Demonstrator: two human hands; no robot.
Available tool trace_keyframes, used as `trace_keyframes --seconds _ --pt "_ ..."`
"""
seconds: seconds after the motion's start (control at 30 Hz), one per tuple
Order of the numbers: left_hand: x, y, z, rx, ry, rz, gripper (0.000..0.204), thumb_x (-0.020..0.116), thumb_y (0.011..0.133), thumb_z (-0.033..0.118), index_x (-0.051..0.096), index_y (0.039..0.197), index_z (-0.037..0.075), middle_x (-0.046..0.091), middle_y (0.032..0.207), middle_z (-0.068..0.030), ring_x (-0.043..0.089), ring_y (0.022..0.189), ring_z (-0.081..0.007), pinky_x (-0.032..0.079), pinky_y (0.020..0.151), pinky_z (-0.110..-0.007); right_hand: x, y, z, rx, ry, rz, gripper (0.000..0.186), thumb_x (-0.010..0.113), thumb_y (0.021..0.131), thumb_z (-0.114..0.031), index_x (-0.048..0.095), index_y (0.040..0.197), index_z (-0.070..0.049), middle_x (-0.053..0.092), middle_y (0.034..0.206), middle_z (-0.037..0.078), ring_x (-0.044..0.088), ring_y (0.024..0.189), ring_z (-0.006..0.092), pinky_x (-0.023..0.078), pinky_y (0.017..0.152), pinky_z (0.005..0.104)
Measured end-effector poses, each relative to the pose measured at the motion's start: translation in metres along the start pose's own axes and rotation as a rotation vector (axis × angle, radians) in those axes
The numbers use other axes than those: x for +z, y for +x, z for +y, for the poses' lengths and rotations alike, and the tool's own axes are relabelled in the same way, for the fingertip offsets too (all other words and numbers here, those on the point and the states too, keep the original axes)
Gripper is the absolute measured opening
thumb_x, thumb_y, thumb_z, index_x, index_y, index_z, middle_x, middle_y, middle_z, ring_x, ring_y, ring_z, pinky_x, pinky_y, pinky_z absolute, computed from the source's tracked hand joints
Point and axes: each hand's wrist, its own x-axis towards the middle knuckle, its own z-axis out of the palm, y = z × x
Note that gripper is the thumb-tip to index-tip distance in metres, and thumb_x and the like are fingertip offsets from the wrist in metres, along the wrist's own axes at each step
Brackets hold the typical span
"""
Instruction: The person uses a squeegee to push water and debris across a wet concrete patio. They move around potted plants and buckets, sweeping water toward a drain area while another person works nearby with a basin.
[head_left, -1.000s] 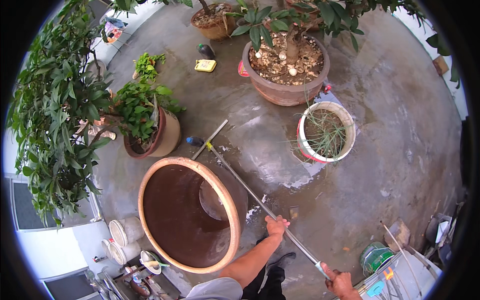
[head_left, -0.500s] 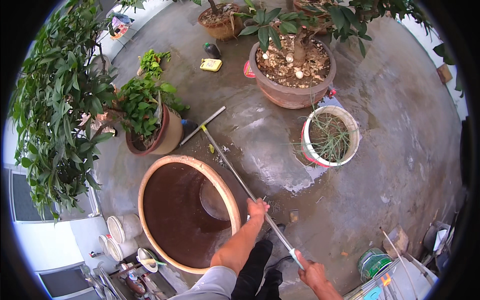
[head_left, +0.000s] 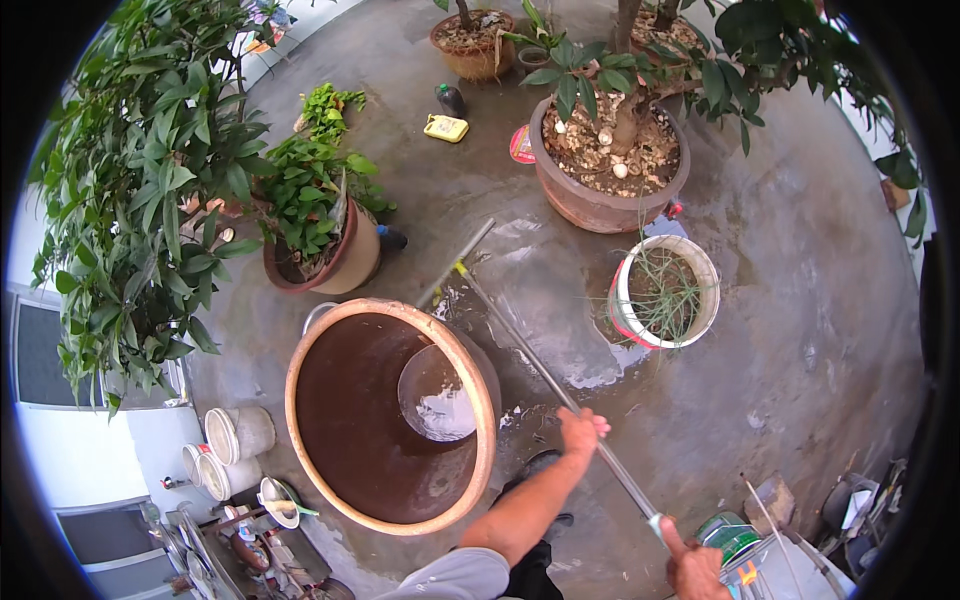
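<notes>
A floor squeegee [head_left: 527, 353] with a long metal handle runs diagonally across the wet concrete. Both my hands are on the handle. My left hand [head_left: 583, 430] wraps round it about midway. My right hand [head_left: 695, 567] closes on the pale grip at its upper end, thumb laid along it. The squeegee's straight head rests on the floor just beyond a large brown clay vat [head_left: 330, 415], whose rim partly hides the head's near end. Shallow water [head_left: 445, 408] reflects light in the vat's bottom.
Potted trees [head_left: 610, 205] and a white bucket of thin green plants [head_left: 622, 290] stand ahead to the right. A leafy pot [head_left: 350, 255] is beyond the vat. White buckets [head_left: 240, 435] lie at left. A yellow container [head_left: 446, 128] and a green bucket [head_left: 728, 540] are also on the floor.
Both hands and the squeegee have moved right, the handle sliding away from the vat. The squeegee head is now partly behind the vat's rim. The view has shifted too.
</notes>
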Motion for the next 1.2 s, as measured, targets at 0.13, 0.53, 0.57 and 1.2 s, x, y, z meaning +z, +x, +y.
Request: trace_keyframes --seconds 0.13,0.53,0.57,1.2 --pt "0.042 -0.051 -0.023 -0.028 -0.056 -0.078 0.026 0.047 0.093 0.009 0.024 0.104 0.005 0.062 0.07 -0.0163 0.063 0.051 -0.0236 0.049 0.042 -0.033 -0.023 -0.057 0.044 0.09 -0.121 -0.116 0.052 0.058 0.086 -0.023 0.05 0.137 -0.03 0.063 0.065 0.021 0.063 0.059 0.0395 0.05 0.056 0.0529" --pt "-0.05 0.064 0.076 0.173 0.182 0.239 0.016 0.051 0.094 0.011 0.038 0.099 0.003 0.055 0.069 -0.0091 0.054 0.047 -0.0162 0.044 0.038 -0.027 0.027 0.066 -0.056 -0.219 0.224 0.097 0.081 0.063 0.074 -0.007 0.032 0.147 -0.022 0.065 0.081 0.019 0.065 0.061 0.0348 0.048 0.05 0.0468" --pt "-0.065 0.082 0.079 0.163 0.315 0.299 0.019 0.053 0.094 0.014 0.039 0.099 0.002 0.053 0.068 -0.0083 0.053 0.048 -0.0153 0.042 0.038 -0.029 0.02 0.078 -0.076 -0.202 0.197 0.072 0.081 0.063 0.073 -0.007 0.033 0.147 -0.023 0.065 0.081 0.019 0.064 0.062 0.0352 0.049 0.053 0.0471" --pt "0.12 -0.135 -0.068 -0.04 0.195 -0.03 0.035 0.055 0.089 0.007 0.026 0.108 0.001 0.059 0.074 -0.0135 0.062 0.05 -0.0227 0.052 0.041 -0.033 -0.074 -0.152 0.068 0.121 -0.31 0.097 0.074 0.064 0.067 -0.005 0.052 0.137 -0.026 0.062 0.068 0.015 0.061 0.056 0.0333 0.045 0.054 0.0475"
